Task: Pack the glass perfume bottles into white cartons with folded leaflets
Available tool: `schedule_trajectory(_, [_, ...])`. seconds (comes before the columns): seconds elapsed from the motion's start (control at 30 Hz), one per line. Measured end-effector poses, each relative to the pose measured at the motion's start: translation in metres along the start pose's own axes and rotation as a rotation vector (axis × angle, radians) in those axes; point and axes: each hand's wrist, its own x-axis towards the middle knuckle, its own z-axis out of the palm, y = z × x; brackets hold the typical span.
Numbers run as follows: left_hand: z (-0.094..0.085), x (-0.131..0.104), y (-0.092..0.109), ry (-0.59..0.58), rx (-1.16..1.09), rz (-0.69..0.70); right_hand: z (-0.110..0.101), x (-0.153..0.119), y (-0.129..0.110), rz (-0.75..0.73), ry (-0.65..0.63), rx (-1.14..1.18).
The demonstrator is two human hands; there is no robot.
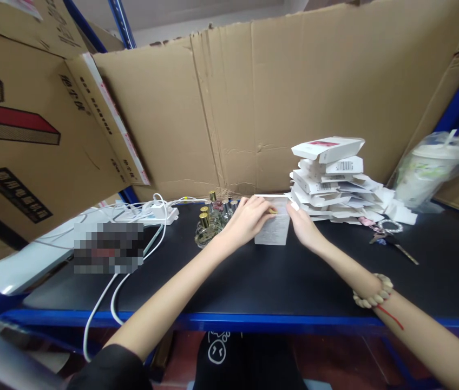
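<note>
A small white box (270, 233) with fine printed text stands upright on the black tabletop. My left hand (247, 219) reaches over its top left side with fingers closed. A bit of gold, like a bottle cap (272, 210), shows at those fingertips near the box's upper end; the rest of what they hold is hidden. On the right side, my right hand (306, 228) grips the box beside its opened top flap. Just left of my left hand stand several small glass bottles (207, 234), some with gold caps, others with silver ones.
Folded white boxes (327, 189) lie in an uneven pile behind my right hand. Keys (395, 246) and a bagged drink cup (426, 168) are at the right. To the left are a power strip (152, 213), white cables and a blurred-out device (108, 248). Cardboard (294, 97) walls the back.
</note>
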Motion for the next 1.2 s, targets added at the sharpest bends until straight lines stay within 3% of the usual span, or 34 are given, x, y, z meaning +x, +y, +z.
schedule_trajectory(0.1, [0.009,-0.010,-0.004,0.156,0.002,0.000,-0.001,0.000,0.002,-0.040,0.045,-0.073])
schedule_trajectory(0.23, [0.018,-0.018,-0.009,0.359,-0.068,-0.135,-0.005,-0.001,0.002,-0.202,0.232,-0.176])
schedule_trajectory(0.37, [0.023,-0.021,-0.008,0.291,-0.391,-0.290,-0.010,0.000,0.000,-0.434,0.251,-0.361])
schedule_trajectory(0.53, [0.023,-0.026,0.001,0.251,-0.610,-0.411,-0.016,0.002,-0.001,-0.418,0.153,-0.430])
schedule_trajectory(0.77, [0.026,-0.028,0.000,0.272,-0.544,-0.305,-0.018,0.004,-0.001,-0.392,0.127,-0.329])
schedule_trajectory(0.9, [0.030,-0.029,-0.004,0.240,-0.353,-0.233,-0.019,0.005,-0.001,-0.372,0.111,-0.334])
schedule_trajectory(1.0, [0.031,-0.031,-0.006,0.220,-0.179,-0.177,-0.021,0.004,-0.006,-0.398,0.189,-0.400])
schedule_trajectory(1.1, [0.034,-0.033,-0.008,0.299,0.007,-0.140,-0.020,0.000,-0.014,-0.460,0.284,-0.434])
schedule_trajectory(1.2, [0.037,-0.034,-0.009,0.368,0.116,-0.042,-0.016,-0.004,-0.018,-0.536,0.279,-0.404])
